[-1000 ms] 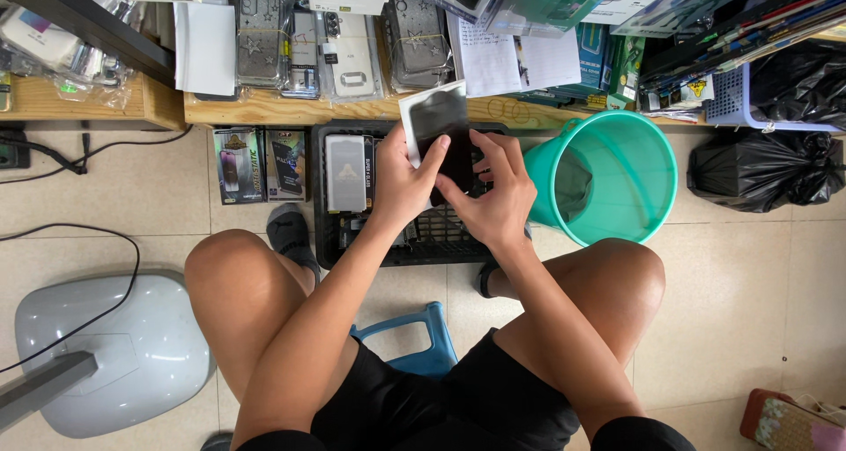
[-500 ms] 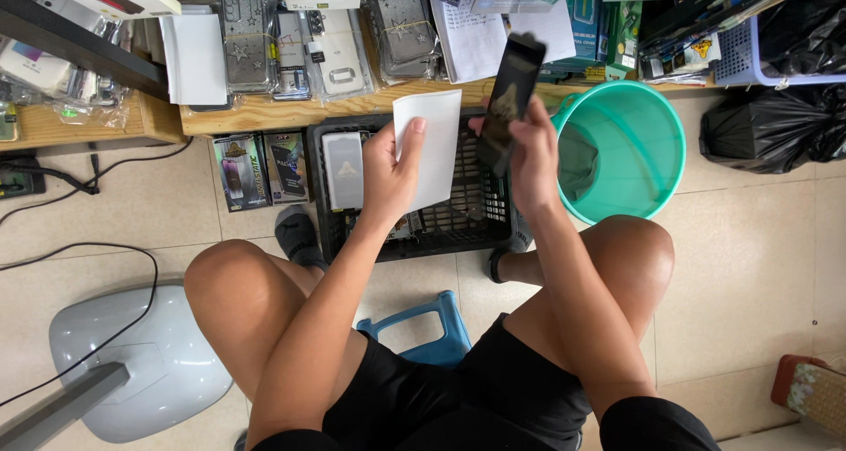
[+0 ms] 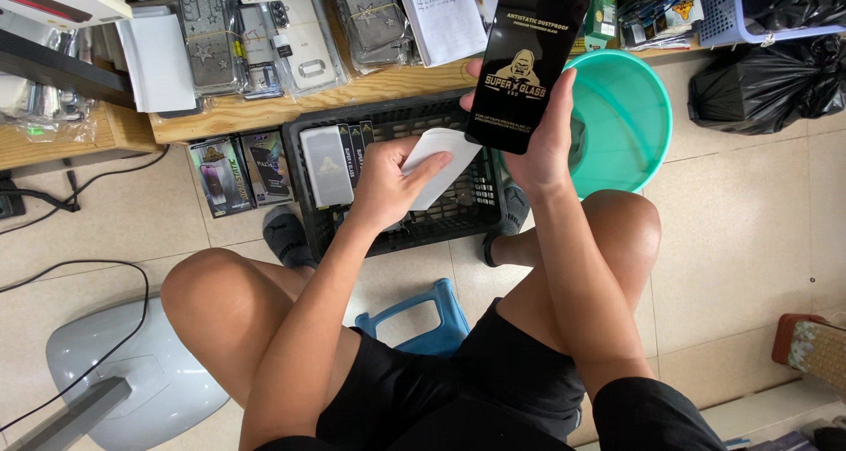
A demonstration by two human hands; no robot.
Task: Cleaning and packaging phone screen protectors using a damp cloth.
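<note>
Your right hand (image 3: 542, 142) has lifted the flat black glossy screen-protector pack with gold print (image 3: 527, 63) up toward your face, where a second ago both hands held it low over the black plastic slatted crate (image 3: 480, 208); its fingers are now wrapped round the lower edge, thumb on the left side, and the pack stands upright and clear of everything else. Your left hand (image 3: 388, 186) has separated from it and pinches a white paper sleeve (image 3: 445, 164) between thumb and fingers, held just above the crate. So the two pieces have come apart: the pack is in the air, the sleeve down low. Inside the crate, at its left end, stand several boxed protectors (image 3: 330, 164). The teal round plastic bin (image 3: 634, 116) sits just behind your right wrist, touching the crate's right side as far as can be told. The wooden shelf edge (image 3: 264, 111), crowded with clear phone cases (image 3: 211, 41), lies beyond the crate; a blue plastic stool (image 3: 423, 319) shows between your knees.
</note>
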